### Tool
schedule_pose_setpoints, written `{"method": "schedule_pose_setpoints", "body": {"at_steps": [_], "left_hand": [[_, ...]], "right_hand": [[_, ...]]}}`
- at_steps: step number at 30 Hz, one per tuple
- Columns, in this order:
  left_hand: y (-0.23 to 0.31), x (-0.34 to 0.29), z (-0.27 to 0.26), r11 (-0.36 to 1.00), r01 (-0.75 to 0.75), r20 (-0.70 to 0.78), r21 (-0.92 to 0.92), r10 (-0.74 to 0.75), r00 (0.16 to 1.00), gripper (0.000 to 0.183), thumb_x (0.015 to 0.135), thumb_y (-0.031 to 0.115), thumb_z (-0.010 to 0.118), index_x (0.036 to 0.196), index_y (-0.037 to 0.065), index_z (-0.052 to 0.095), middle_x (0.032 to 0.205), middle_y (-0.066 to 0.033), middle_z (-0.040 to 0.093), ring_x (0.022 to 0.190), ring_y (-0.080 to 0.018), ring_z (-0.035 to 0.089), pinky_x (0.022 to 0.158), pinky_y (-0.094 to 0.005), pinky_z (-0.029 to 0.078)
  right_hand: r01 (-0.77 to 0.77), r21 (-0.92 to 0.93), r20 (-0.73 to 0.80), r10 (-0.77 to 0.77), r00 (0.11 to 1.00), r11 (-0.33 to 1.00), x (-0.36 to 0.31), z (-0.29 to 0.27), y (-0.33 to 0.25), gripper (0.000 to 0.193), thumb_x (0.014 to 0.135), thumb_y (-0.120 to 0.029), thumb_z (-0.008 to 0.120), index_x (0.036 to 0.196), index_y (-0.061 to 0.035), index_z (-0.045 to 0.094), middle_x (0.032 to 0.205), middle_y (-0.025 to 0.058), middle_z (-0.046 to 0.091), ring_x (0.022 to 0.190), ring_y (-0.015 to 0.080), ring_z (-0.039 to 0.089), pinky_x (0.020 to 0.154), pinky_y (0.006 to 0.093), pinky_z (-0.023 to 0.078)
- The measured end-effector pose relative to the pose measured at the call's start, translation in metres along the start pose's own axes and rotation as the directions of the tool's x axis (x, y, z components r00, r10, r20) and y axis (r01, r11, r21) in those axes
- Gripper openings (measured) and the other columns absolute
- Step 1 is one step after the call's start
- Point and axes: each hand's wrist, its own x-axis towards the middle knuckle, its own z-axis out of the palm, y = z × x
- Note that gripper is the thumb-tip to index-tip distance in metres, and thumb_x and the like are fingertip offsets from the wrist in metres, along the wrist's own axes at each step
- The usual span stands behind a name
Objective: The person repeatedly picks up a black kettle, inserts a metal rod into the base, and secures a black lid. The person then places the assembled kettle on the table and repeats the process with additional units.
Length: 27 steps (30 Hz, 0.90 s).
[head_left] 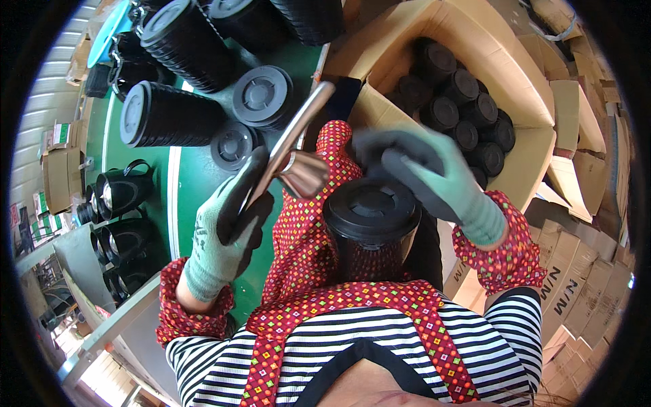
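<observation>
So the black container [371,251] is right at the person's lap, upright-ish, with its black lid [373,202] on top; what's under it is hidden. Lid's on, so I'd call this one mostly done, though I can't tell if it's fully pressed home. There's a bunch of similar black containers [481,108] in the open carton [522,68] on the right, and stacks of what look like lids [180,115] on the green table [196,180], so probably plenty left.

Left hand [224,220] is off to the left, fingers wrapped around the handle of a copper-coloured tool [288,142], slanting up and right, its flared head near the container. Right hand [430,166] comes in from the right, palm down over the lid's far edge, fingers bent. It's blurry, so can't tell if they're touching or gripping anything.
</observation>
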Motion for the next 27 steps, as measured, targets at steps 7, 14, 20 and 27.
{"method": "schedule_pose_setpoints", "body": {"at_steps": [7,14,20,27], "left_hand": [[0.072,0.043,0.011,0.897,-0.371,0.394,0.241,0.259,0.882,0.078,0.085,0.024,0.08,0.152,-0.003,0.05,0.128,-0.026,0.065,0.112,-0.0364,0.069,0.095,-0.0416,0.055],[0.072,0.083,0.062,0.545,-0.829,0.524,-0.122,0.745,0.413,0.057,0.081,0.034,0.082,0.127,0.002,0.069,0.123,-0.0184,0.067,0.119,-0.0395,0.065,0.103,-0.0518,0.05],[0.09,0.055,0.147,0.641,-0.686,0.3,0.345,0.617,0.728,0.03,0.082,0.03,0.068,0.1,0.007,0.068,0.101,-0.0138,0.063,0.1,-0.0324,0.061,0.089,-0.0481,0.049],[0.093,0.055,0.148,0.679,-0.701,0.323,0.221,0.627,0.709,0.032,0.081,0.029,0.067,0.103,0.006,0.069,0.105,-0.0148,0.064,0.1,-0.0324,0.062,0.088,-0.0465,0.048]], "right_hand": [[0.6,-0.531,0.319,-0.515,0.796,0.599,0.063,-0.036,0.031,0.039,0.1,-0.031,0.06,0.123,-0.0026,0.072,0.125,0.022,0.065,0.122,0.0375,0.058,0.111,0.0485,0.041],[0.478,0.008,0.309,-0.456,0.834,0.879,0.063,-0.026,0.088,0.028,0.103,-0.021,0.062,0.12,-0.0003,0.07,0.121,0.0189,0.068,0.118,0.0363,0.061,0.108,0.0463,0.046],[0.466,0.217,0.333,-0.514,0.79,0.858,0.061,-0.007,0.09,0.026,0.106,-0.025,0.057,0.11,-0.0015,0.068,0.127,0.0174,0.063,0.123,0.0315,0.058,0.11,0.0447,0.042],[0.416,0.153,0.324,-0.443,0.836,0.896,0.046,-0.013,0.082,0.033,0.103,-0.031,0.055,0.098,-0.0009,0.066,0.122,0.0164,0.063,0.131,0.0356,0.051,0.115,0.0496,0.035]]}}
